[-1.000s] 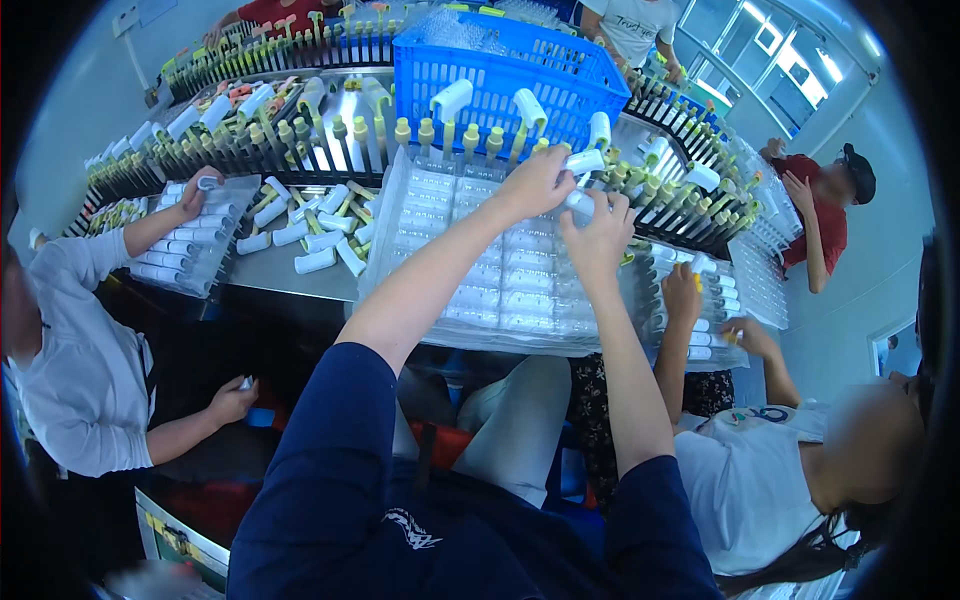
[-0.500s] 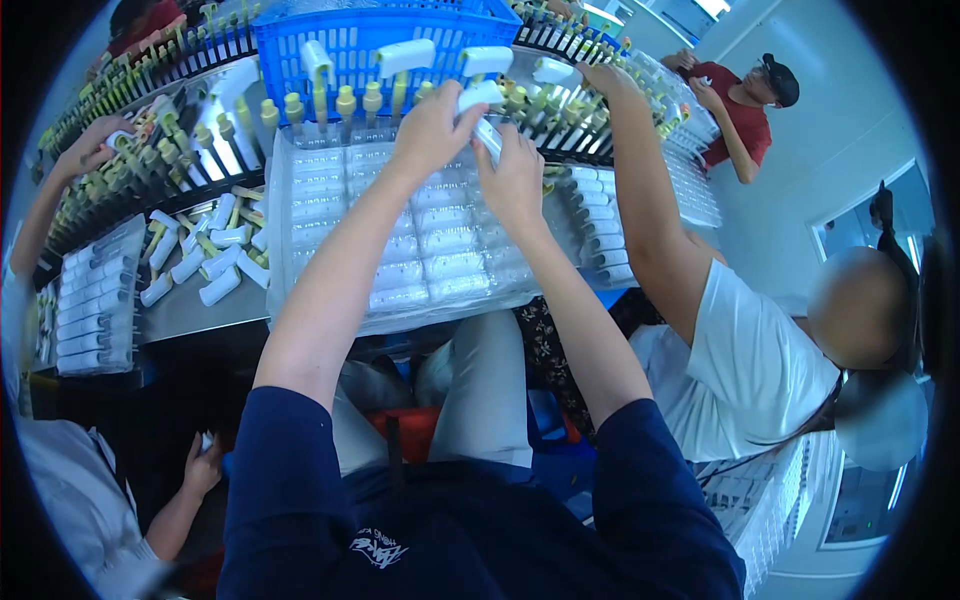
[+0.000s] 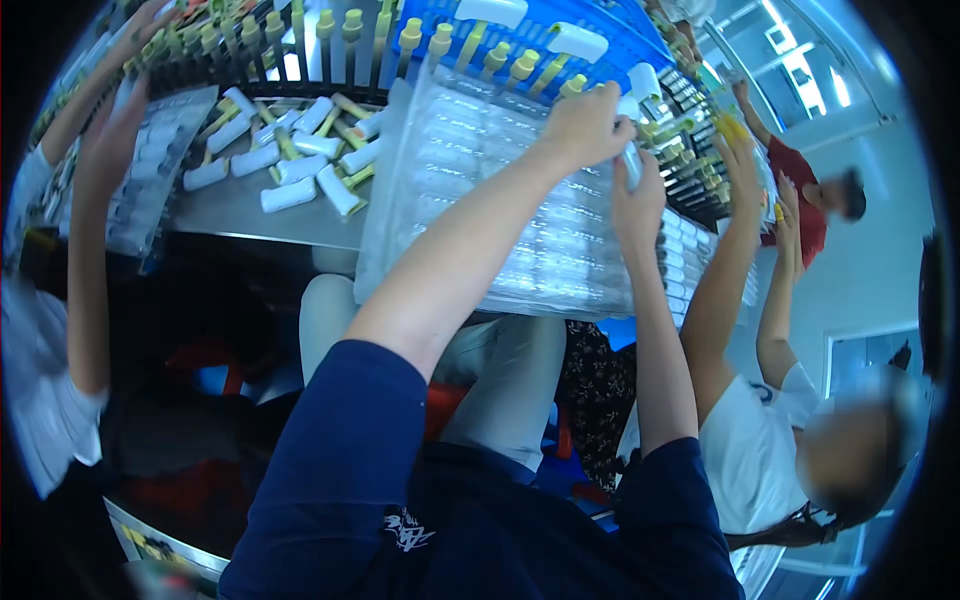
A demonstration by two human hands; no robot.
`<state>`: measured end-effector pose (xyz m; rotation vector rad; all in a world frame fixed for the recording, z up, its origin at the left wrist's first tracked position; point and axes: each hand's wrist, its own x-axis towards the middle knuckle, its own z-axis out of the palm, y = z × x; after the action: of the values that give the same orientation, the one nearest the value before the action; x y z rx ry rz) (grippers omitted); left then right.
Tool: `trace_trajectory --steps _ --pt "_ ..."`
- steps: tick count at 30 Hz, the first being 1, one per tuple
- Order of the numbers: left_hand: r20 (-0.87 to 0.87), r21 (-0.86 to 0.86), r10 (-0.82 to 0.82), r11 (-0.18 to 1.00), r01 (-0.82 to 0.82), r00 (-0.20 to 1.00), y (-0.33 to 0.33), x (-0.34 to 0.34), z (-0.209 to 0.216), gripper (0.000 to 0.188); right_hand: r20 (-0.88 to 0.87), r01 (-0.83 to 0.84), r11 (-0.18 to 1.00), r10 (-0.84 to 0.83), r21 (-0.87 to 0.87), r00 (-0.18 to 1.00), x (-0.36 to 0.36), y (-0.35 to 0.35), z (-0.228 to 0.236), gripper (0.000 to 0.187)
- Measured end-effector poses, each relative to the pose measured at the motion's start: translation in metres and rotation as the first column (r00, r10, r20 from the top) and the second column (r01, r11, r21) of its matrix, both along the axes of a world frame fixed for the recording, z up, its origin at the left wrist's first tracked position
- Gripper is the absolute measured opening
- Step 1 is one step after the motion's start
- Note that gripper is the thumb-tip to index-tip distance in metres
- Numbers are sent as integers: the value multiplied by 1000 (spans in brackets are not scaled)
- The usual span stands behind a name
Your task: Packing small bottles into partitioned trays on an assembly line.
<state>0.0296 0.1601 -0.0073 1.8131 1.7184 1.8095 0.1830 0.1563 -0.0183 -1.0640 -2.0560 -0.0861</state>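
My left hand (image 3: 588, 128) is closed with pinched fingers at the far right part of a clear plastic tray (image 3: 375, 235), beside a small white piece (image 3: 628, 107). Just below it my right hand (image 3: 640, 195) grips a white plastic tube-like piece (image 3: 632, 166), held upright. The two hands are close together over the tray, which holds rows of white pieces. Behind them stand yellow-tipped posts (image 3: 495, 58), some bearing a white piece (image 3: 578, 42) on top. What lies inside my left fingers is partly hidden.
Loose white pieces with yellow-green stems (image 3: 290, 165) lie on the metal table (image 3: 300, 225). A blue crate (image 3: 620, 25) stands behind the posts. Co-workers' arms reach in at left (image 3: 90, 240) and right (image 3: 725, 270). Another filled tray (image 3: 160, 150) sits at left.
The view has swung left, so the tray and both my hands appear farther right. My hands stay close together. The right co-worker now has both hands raised near the rack.
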Motion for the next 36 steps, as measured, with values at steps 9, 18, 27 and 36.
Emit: trace_trajectory --steps 9,18,27,36 --pt "-83 142 13 990 -1 996 -1 0 -4 34 12 -4 997 5 -81 1000 -2 -6 3 40" --pt "-96 139 29 990 -15 995 -6 -3 -6 34 -112 67 905 -21 421 993 12 30 40 36" --pt "-109 97 35 995 -25 993 -6 -1 -8 33 247 -368 930 361 -20 899 -14 123 93 35" --pt "-367 -62 -50 998 29 929 -8 -4 2 35 176 -288 955 295 -67 939 -115 100 93 47"
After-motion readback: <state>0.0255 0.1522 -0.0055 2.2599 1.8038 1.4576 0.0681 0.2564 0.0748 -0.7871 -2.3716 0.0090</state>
